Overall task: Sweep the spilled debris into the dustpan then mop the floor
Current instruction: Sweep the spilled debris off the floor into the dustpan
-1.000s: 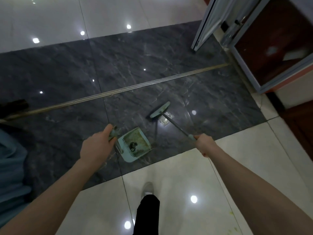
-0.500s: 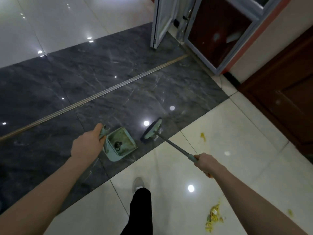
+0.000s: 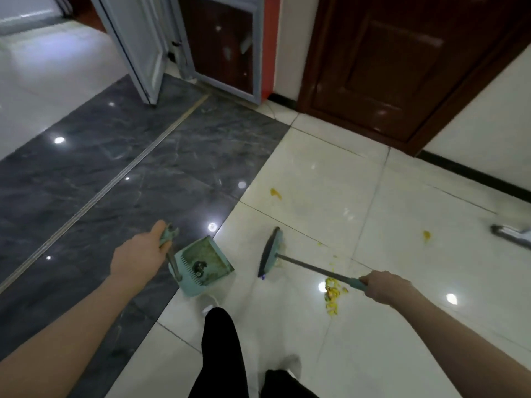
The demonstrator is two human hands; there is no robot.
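Debris (image 3: pixel 333 294), yellow scraps, lies on the white tile (image 3: pixel 316 173) at near right, beneath the broom (image 3: pixel 271 252) shaft, with stray bits farther right. Right hand (image 3: pixel 385 285) grips the shaft end, fingers curled round it, head placed left of the pile. Left hand (image 3: pixel 140 257) grips the dustpan (image 3: pixel 205 262) handle, pan open rightward, probably to receive the sweep. Inside: one dark clump and grime.

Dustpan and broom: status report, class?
Left hand grips dustpan handle. Right hand grips broom. Yellow debris unswept. Nothing in the way.
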